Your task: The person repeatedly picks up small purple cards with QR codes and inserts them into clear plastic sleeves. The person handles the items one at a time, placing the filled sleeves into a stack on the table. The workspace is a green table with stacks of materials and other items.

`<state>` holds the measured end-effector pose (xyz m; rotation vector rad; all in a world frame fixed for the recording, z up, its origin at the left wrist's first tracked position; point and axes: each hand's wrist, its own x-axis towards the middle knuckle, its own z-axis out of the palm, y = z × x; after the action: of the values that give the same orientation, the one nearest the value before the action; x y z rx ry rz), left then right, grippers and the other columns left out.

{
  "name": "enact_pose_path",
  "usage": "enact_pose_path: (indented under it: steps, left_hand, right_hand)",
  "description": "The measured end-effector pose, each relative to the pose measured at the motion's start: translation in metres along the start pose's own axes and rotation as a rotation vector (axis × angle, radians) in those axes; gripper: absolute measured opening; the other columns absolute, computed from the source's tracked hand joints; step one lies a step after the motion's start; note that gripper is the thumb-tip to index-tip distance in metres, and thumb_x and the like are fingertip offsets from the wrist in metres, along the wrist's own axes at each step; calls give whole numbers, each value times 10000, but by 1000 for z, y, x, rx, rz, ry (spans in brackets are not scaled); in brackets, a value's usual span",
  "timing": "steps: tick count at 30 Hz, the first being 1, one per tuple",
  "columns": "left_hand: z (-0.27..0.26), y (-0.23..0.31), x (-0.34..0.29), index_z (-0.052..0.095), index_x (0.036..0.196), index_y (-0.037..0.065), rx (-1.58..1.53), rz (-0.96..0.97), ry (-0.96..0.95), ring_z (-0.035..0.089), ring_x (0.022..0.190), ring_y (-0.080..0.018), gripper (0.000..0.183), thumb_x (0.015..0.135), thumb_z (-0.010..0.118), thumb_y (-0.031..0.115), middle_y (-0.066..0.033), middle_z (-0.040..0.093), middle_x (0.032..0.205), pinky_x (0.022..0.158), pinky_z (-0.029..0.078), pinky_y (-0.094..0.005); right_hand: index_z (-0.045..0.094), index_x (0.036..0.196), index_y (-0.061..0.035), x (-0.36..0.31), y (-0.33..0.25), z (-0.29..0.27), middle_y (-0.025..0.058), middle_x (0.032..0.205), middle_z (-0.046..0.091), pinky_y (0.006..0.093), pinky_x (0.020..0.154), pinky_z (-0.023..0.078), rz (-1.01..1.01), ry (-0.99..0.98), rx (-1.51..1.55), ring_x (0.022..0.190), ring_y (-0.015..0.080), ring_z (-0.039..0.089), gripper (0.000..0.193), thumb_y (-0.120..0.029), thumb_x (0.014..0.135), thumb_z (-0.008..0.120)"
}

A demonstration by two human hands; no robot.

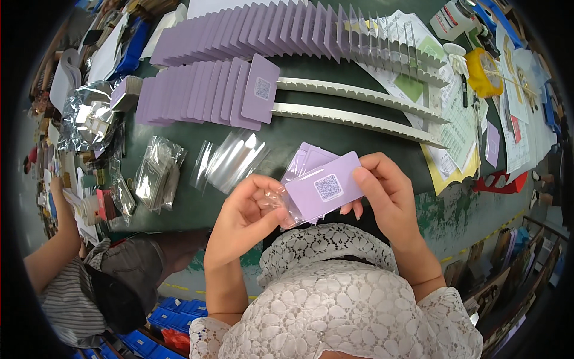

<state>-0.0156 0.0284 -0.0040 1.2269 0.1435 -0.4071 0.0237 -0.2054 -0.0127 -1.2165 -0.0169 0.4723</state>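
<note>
A purple card with a printed square code is held between my two hands, just above the near edge of the table. My right hand pinches its right end between thumb and fingers. At the card's left end, my left hand grips a crinkled clear plastic sleeve. How far the card sits inside that sleeve I cannot tell. Behind the held card, and partly covered by it, lie several loose purple cards. Flat clear sleeves are spread to the left of them.
Two rows of purple cards stand in notched metal racks across the table. Bagged parts lie to the left. Papers, yellow tape and a white bottle are at right. Another person's arm reaches in at left.
</note>
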Motion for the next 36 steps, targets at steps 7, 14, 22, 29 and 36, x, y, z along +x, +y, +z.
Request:
enact_pose_path:
  steps: [7, 14, 22, 29, 36]
  left_hand:
    - [20, 7, 7, 545, 1065, -29, 170, -42, 41, 608, 757, -76, 192, 891, 617, 12, -70, 651, 894, 660, 491, -213]
    - [25, 8, 8, 575, 1007, -25, 183, -38, 74, 601, 684, -62, 128, 895, 620, 19, -48, 651, 804, 589, 459, -188]
    - [26, 6, 8, 577, 997, -27, 189, -12, 93, 601, 680, -56, 123, 892, 622, 17, -50, 654, 799, 593, 463, -187]
    - [29, 7, 6, 577, 997, -31, 194, -10, 89, 610, 699, -56, 126, 888, 623, 14, -48, 658, 805, 608, 479, -188]
    - [29, 7, 5, 578, 995, -33, 187, -2, 91, 619, 711, -63, 125, 886, 625, 9, -53, 659, 806, 613, 488, -195]
  right_hand:
    - [519, 998, 0, -2, -2, 4, 55, 843, 586, 182, 493, 417, 92, -29, 18, 629, 69, 576, 115, -109, 967, 528]
    - [483, 998, -9, -1, -11, 13, 53, 895, 546, 199, 533, 447, 184, -44, 25, 631, 54, 521, 123, -90, 942, 556]
    - [469, 1010, -10, -1, -6, 9, 44, 921, 525, 203, 566, 449, 158, -88, 84, 677, 46, 503, 117, -79, 944, 538]
    - [471, 985, -16, -1, -5, 8, 35, 893, 527, 197, 543, 437, 178, -78, 65, 652, 38, 491, 111, -83, 941, 549]
    - [471, 984, -14, -1, -4, 8, 37, 892, 529, 199, 541, 437, 168, -77, 61, 646, 41, 496, 109, -81, 941, 546]
